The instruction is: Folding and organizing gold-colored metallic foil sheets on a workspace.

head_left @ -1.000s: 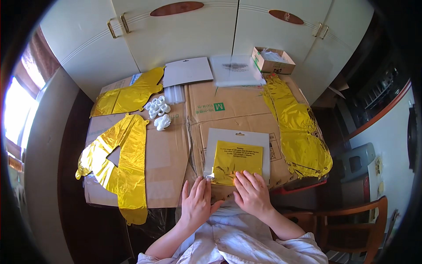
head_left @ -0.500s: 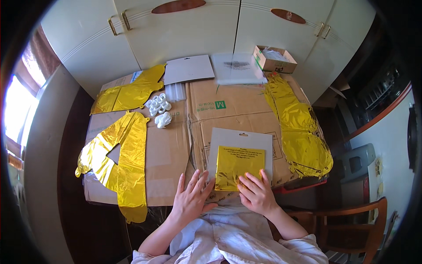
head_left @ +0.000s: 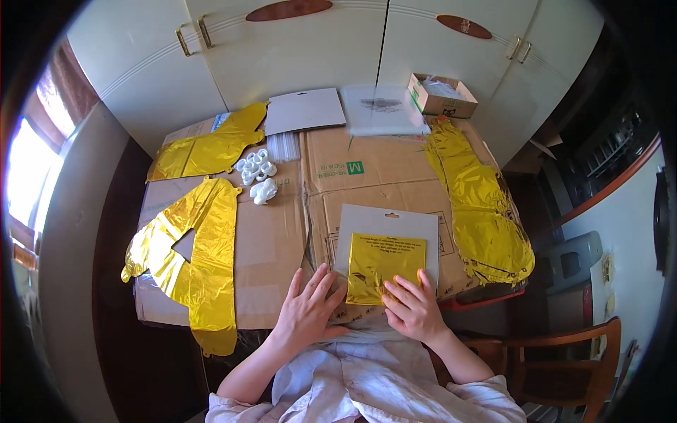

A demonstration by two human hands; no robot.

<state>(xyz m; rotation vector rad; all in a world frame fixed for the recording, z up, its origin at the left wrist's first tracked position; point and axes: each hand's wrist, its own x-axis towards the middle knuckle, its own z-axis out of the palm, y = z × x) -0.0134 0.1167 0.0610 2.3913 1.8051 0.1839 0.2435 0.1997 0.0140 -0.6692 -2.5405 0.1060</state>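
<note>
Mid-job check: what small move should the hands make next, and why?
I'd probably have the left hand smooth the lower left of the foil packet: the foil looks creased on that side, the right hand has its fingers at the lower right, and the left hand is just beside the packet.

Free lane is running ahead of your left hand [head_left: 308, 307] over flat brown cardboard [head_left: 275, 229], between holed gold foil sheet [head_left: 211, 243] and grey rectangular card [head_left: 367, 221]; small white rolls [head_left: 269, 168] are obstructing far left.
</note>
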